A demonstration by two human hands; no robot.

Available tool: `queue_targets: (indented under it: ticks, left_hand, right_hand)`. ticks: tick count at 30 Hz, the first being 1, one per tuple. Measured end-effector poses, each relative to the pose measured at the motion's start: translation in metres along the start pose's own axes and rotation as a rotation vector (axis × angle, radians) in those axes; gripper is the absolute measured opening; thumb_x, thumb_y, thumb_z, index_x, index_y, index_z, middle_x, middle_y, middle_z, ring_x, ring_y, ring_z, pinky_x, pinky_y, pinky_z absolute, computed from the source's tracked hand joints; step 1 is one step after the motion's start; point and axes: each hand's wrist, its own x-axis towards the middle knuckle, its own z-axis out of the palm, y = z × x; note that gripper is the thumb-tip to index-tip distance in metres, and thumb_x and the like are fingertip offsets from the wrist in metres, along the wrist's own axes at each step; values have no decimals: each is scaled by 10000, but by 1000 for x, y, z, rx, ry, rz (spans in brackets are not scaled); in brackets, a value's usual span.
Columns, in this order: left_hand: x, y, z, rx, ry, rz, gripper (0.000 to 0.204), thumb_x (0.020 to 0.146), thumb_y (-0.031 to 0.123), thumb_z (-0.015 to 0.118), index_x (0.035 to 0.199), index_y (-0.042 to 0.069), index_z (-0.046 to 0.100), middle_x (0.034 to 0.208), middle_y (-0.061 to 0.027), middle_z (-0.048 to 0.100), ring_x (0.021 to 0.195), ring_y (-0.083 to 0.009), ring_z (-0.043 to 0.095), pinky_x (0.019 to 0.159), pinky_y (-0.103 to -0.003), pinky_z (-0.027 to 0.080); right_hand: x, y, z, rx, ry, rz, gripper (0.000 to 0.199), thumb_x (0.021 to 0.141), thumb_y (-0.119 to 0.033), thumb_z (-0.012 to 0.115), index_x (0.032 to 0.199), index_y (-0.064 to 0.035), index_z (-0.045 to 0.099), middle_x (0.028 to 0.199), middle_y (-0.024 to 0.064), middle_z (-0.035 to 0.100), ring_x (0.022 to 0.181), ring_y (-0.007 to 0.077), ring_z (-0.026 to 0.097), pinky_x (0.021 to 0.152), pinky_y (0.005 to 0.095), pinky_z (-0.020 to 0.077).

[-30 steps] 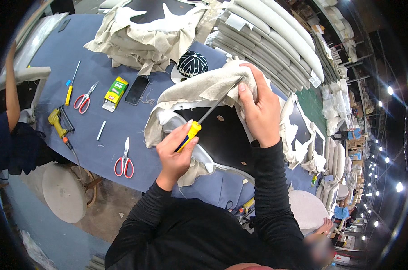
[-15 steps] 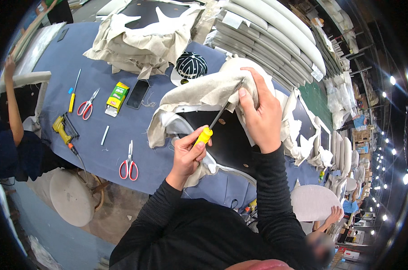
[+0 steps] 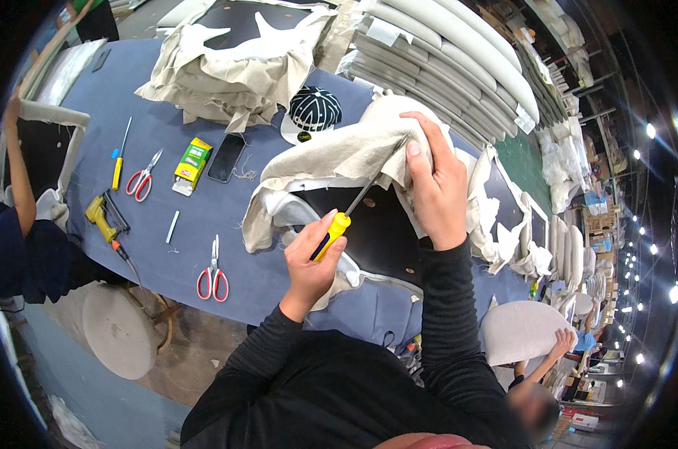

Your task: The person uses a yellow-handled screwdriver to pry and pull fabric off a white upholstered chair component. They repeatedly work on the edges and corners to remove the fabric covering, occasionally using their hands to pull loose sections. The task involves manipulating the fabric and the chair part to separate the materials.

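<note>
My left hand (image 3: 311, 258) is closed around the yellow handle of a screwdriver (image 3: 340, 224). Its long metal shaft slants up and right, with the tip against the beige fabric (image 3: 324, 161) near my right fingers. That fabric drapes loosely over a padded panel, whose black backing (image 3: 369, 239) and white padding show beneath. My right hand (image 3: 438, 191) grips the folded fabric at the panel's upper right edge, thumb on the near side and fingers over the far side. The tip is partly hidden at the cloth.
On the blue table (image 3: 152, 251) lie red-handled scissors (image 3: 212, 277), a second pair (image 3: 142, 179), a yellow staple gun (image 3: 103, 213), another screwdriver (image 3: 119, 165), a green-yellow box (image 3: 193, 165), a phone (image 3: 226, 159) and a cap (image 3: 314, 111). A fabric pile (image 3: 219, 82) stands behind. Co-workers are at both sides.
My left hand has shifted its grip on the screwdriver handle, its fingers wrapping further around. My right thumb has moved slightly right on the fabric. At right, a co-worker's rounded panel has tilted.
</note>
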Motion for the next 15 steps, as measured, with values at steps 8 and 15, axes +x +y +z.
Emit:
queue_targets:
  ticks: [8,15]
  left_hand:
    - [5,6,-8,-1081,-360,-793,475,1145,374,489,1396,-7,620,721,-118,614,520,-123,515,557,-238,448]
    - [-45,-82,10,-2019,-990,-924,475,1168,359,339,1157,-39,597,547,-53,471,331,-89,384,299,-250,299]
  right_hand:
    - [-5,-1,-4,-2,-5,-12,389,997,-274,627,1344,-111,695,1162,184,765,1070,333,756,947,365,556]
    - [-29,-32,0,123,-167,-206,448,930,-203,662,1346,-40,692,1248,175,748,1170,319,731,1026,371,530]
